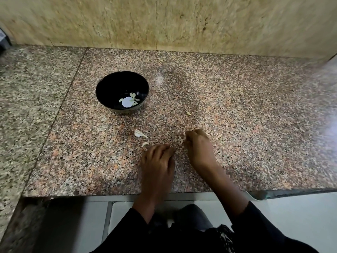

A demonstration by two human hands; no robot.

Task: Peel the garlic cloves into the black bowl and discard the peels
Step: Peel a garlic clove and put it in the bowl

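Note:
The black bowl [109,84] stands on the granite counter [237,106], left of centre, with several peeled garlic cloves [132,100] lying in its bottom. My right hand [198,147] pinches a bunch of pale garlic peels [182,139] against the counter, well to the right of the bowl. My left hand [158,161] lies palm down beside it with its fingers flat on the stone, holding nothing. A loose white peel [139,133] and a smaller scrap [145,144] lie just beyond the left fingertips. One tiny piece [189,113] sits farther back.
A beige stone wall [164,21] rises behind the counter. The counter's front edge [109,194] runs just under my wrists, with white floor tiles [94,216] below. A dark object [3,41] shows at the far left edge.

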